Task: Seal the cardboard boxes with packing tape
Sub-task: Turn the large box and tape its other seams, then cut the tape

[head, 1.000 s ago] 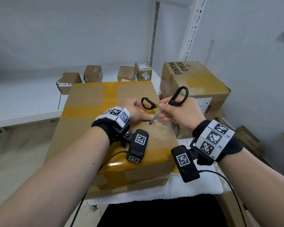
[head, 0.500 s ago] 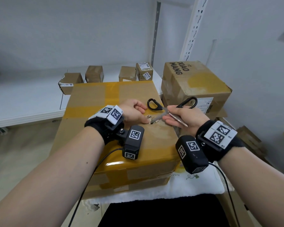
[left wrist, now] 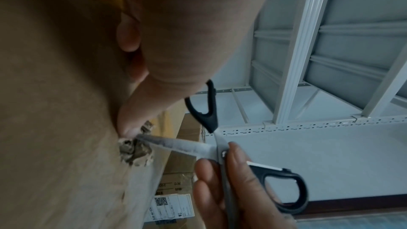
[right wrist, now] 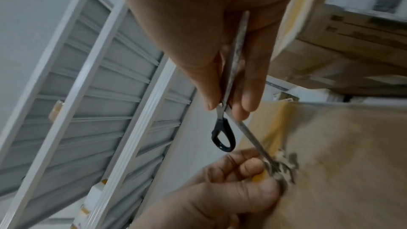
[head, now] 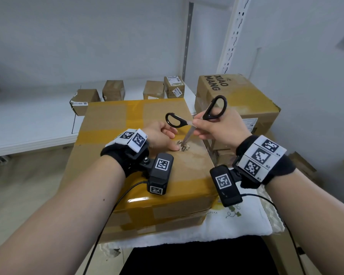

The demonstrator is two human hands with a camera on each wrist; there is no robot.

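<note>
One large cardboard box (head: 139, 155), banded w/ yellow-brown packing tape (head: 134, 116), sat directly in front of the person on a white cushion (head: 244, 221). Near its right edge, a torn patch (head: 184, 147) of shredded cardboard broke the top face. The right hand (head: 218, 126) gripped black-handled scissors (head: 197, 120) by the blades near the pivot, fingers and thumb clamped on the metal, handles spread wide apart, one blade tip angled down into the torn patch. The left hand (head: 161, 135) rested on the box top just beside the patch, fingers curled, thumb tip touching the shredded cardboard; whether it pinched a scrap couldn't be told.

In the left wrist view the blade (left wrist: 176, 144) met the patch right at the thumb tip (left wrist: 130, 126). The right wrist view showed the blade running between the right fingers (right wrist: 249, 100) down to the tear.

Just right of the main box, a second carton marked XIAO MANG (head: 234, 100) stood close, w/ more boxes stacked below it and a shipping label on its side. Behind, four small boxes (head: 113, 90) sat in a loose row on a white shelf (head: 28, 124), well apart from the hands. White slotted shelving uprights (head: 234, 34) rose against the grey wall. Both wrists wore black straps w/ marker tags and cameras, cables trailing toward the person.
</note>
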